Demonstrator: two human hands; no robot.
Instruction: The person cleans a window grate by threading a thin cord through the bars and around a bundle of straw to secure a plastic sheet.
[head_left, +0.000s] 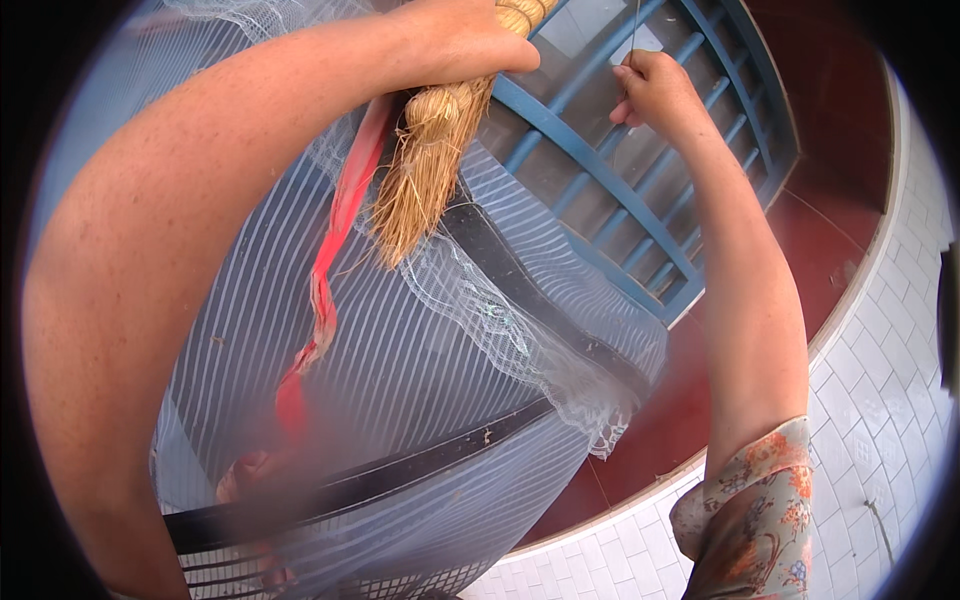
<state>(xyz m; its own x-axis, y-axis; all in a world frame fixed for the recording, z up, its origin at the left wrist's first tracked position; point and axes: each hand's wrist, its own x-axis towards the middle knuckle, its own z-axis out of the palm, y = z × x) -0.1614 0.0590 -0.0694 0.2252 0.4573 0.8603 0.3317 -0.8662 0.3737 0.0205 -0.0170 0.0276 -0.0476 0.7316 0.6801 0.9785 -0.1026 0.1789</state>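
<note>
My left hand (465, 45) is closed around a straw hand broom (427, 165), its bristle end hanging down towards the middle of the view. Part of the broom lies behind the hand and runs out at the top edge. To the right, the fingers of my right hand (652, 94) pinch a thin cord or wire (636, 30) in front of a blue barred window grille (592, 150). Below the broom spreads a sheer striped curtain (255, 322) with a white lace trim (495, 315). Beside the bristles dangles a twisted red cloth strip (326, 277).
Black bands (450, 450) cross the sheer fabric. Dark red tiles (817, 232) border the grille, and paler white tiles (877, 390) lie beyond a light edging. A black mesh piece (420, 581) shows at the bottom. A blurred patch hides the lower left.
</note>
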